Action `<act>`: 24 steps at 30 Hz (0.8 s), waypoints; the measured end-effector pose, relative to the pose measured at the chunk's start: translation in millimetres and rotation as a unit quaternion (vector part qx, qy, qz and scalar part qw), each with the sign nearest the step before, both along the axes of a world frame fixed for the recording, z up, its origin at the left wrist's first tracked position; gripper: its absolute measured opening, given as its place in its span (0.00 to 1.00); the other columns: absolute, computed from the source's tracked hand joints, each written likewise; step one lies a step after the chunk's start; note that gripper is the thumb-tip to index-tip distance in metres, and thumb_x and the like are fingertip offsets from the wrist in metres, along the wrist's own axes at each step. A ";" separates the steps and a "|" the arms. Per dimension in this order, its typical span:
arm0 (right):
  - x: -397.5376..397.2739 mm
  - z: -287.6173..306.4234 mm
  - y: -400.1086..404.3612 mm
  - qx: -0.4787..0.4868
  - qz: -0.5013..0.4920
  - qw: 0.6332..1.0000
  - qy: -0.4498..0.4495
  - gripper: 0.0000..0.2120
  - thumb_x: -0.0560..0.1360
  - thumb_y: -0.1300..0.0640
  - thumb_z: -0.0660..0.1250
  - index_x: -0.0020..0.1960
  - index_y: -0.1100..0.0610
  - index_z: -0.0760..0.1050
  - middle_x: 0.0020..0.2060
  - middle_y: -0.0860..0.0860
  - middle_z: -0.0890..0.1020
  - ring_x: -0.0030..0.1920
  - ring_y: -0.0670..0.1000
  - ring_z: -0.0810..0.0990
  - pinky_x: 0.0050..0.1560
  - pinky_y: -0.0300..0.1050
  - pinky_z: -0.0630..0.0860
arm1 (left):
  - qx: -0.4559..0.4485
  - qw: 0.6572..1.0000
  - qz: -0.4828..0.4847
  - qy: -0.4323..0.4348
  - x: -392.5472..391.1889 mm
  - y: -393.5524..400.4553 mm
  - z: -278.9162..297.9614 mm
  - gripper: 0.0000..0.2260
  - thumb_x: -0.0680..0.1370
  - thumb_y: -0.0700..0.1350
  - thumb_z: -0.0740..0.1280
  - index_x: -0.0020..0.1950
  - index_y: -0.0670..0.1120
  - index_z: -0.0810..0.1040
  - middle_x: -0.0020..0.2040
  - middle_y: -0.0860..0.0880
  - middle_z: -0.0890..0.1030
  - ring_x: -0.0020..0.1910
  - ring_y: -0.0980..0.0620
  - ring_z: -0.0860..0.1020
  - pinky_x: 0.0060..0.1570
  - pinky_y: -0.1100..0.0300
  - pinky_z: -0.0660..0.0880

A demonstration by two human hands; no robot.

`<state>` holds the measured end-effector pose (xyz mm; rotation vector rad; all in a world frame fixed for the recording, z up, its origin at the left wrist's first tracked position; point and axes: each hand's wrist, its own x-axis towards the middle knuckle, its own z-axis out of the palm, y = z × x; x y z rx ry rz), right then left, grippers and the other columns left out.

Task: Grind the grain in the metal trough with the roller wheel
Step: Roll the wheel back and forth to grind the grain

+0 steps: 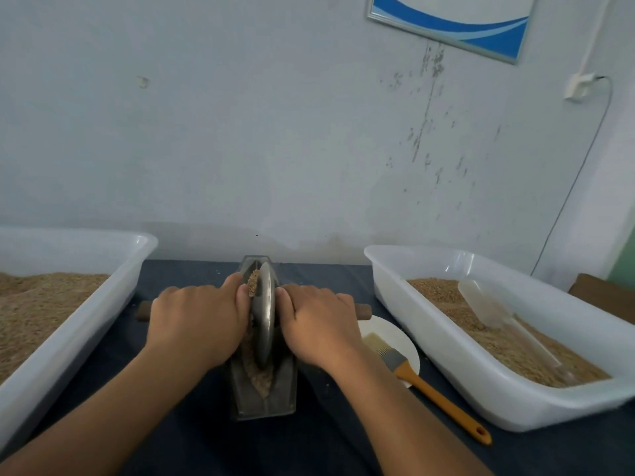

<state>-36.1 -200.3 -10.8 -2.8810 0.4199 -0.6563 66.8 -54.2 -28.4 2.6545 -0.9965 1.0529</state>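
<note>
Head view: you grind with both hands on the wheel's axle handle.

Your left hand (196,324) and right hand (318,326) each curl round the wooden handle (363,311), one on either side of the roller wheel (264,324). The wheel stands in the metal trough (263,396) between your hands, over crushed grain (259,376). Some grain (253,282) clings to the wheel's far rim, just beyond your left thumb. Your thumbs lie against the disc; uneven pressure could tilt it, pinching them or throwing grain onto the dark cloth (192,438).
</note>
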 end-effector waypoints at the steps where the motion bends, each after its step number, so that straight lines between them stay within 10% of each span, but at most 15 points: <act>1: 4.1 -1.0 -1.9 0.002 -0.001 1.000 0.000 0.25 0.84 0.42 0.41 0.56 0.47 0.76 0.49 0.48 0.81 0.50 0.54 0.77 0.59 0.57 0.68 | -0.002 1.000 -0.004 0.008 4.5 -1.9 0.0 0.21 0.80 0.56 0.35 0.58 0.57 0.65 0.30 0.53 0.75 0.27 0.55 0.71 0.30 0.56 0.60; 9: 41.7 -1.0 -15.1 -0.041 -0.002 0.999 -0.010 0.26 0.83 0.40 0.39 0.59 0.45 0.75 0.50 0.49 0.81 0.50 0.57 0.78 0.48 0.54 0.62 | -0.022 0.992 0.006 0.122 32.9 -11.8 5.3 0.18 0.81 0.56 0.40 0.57 0.56 0.67 0.46 0.51 0.80 0.40 0.47 0.79 0.38 0.52 0.68; 15: 45.6 -2.5 -25.5 -0.013 0.022 1.000 -0.017 0.23 0.83 0.38 0.43 0.68 0.40 0.71 0.56 0.45 0.82 0.57 0.53 0.79 0.58 0.56 0.70 | -0.032 0.989 0.008 0.142 22.5 -5.6 4.2 0.22 0.82 0.62 0.42 0.67 0.55 0.67 0.56 0.48 0.79 0.47 0.45 0.80 0.39 0.52 0.69; 21: 25.6 -3.5 -24.8 -0.012 0.033 0.999 -0.037 0.21 0.84 0.38 0.47 0.68 0.42 0.72 0.56 0.44 0.82 0.56 0.50 0.80 0.59 0.54 0.71 | 0.021 0.992 -0.029 0.122 4.2 17.2 10.2 0.24 0.79 0.61 0.38 0.52 0.55 0.71 0.47 0.53 0.78 0.41 0.53 0.74 0.46 0.53 0.70; 24: 11.5 0.4 -22.7 -0.019 0.056 0.998 -0.019 0.19 0.83 0.42 0.48 0.67 0.43 0.73 0.56 0.46 0.83 0.57 0.52 0.79 0.60 0.55 0.71 | 0.065 0.984 -0.018 0.165 -1.3 31.7 15.0 0.22 0.79 0.58 0.46 0.68 0.56 0.68 0.58 0.53 0.77 0.55 0.51 0.75 0.61 0.50 0.69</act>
